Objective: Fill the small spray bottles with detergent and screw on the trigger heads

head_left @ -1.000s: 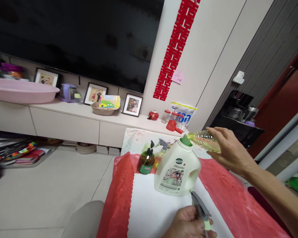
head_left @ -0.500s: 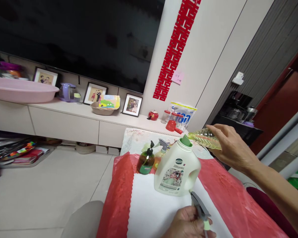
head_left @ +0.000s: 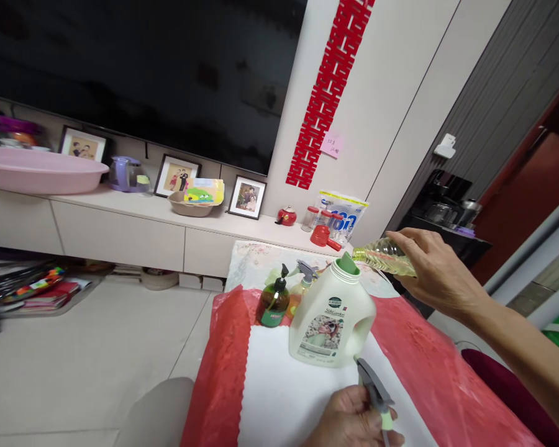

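Observation:
A pale green detergent jug (head_left: 307, 347) stands uncapped on the white cloth (head_left: 274, 397), a green pouring spout or funnel (head_left: 347, 264) in its mouth. My right hand (head_left: 431, 267) grips a clear bottle (head_left: 384, 257) of yellowish liquid. That bottle is tilted nearly flat, its neck at the green piece. Whether liquid is flowing cannot be made out. Low in front of the jug, my left hand (head_left: 347, 419) is closed around a grey trigger spray head (head_left: 375, 385) with a light green collar. Behind the jug are a brown pump bottle (head_left: 274, 305) and a partly hidden spray bottle (head_left: 299, 292).
Red plastic sheeting (head_left: 423, 354) covers the table on both sides of the cloth. Beyond it, a low cabinet (head_left: 121, 226) holds picture frames, a pink basin (head_left: 41, 171), a red ladle-like cup (head_left: 320, 236) and a white bag (head_left: 349, 211). A large television (head_left: 144, 74) hangs above.
My right hand and the tilted bottle have shifted very slightly. The bottle's neck stays at the jug's mouth. My left hand keeps the spray head in nearly the same place.

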The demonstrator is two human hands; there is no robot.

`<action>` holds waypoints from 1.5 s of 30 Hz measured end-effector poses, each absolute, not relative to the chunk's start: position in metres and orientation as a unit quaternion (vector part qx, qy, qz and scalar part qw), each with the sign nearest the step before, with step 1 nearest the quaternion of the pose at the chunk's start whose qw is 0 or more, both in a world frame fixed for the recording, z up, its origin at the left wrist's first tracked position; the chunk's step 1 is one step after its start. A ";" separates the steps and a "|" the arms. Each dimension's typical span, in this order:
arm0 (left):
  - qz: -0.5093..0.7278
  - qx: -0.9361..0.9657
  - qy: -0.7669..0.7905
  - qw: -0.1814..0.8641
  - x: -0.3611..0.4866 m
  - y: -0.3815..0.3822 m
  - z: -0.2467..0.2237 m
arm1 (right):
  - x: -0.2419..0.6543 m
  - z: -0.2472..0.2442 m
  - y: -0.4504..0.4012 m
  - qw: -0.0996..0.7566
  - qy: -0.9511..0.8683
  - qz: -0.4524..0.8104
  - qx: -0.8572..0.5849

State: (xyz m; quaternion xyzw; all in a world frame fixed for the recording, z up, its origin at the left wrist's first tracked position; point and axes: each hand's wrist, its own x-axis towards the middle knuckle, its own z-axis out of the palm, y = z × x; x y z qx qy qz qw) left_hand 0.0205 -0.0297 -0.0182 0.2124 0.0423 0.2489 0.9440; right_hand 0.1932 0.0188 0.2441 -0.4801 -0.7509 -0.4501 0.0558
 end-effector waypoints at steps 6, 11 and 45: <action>0.253 0.213 0.050 0.942 0.022 -0.031 -0.018 | 0.193 0.246 0.019 0.060 -0.744 -0.466 -0.474; 0.255 0.211 0.059 0.942 0.025 -0.031 -0.019 | 0.192 0.248 0.022 0.055 -0.744 -0.474 -0.467; 0.257 0.164 0.046 0.951 0.022 -0.028 -0.011 | 0.166 0.260 0.022 -0.019 -0.714 -0.581 -0.391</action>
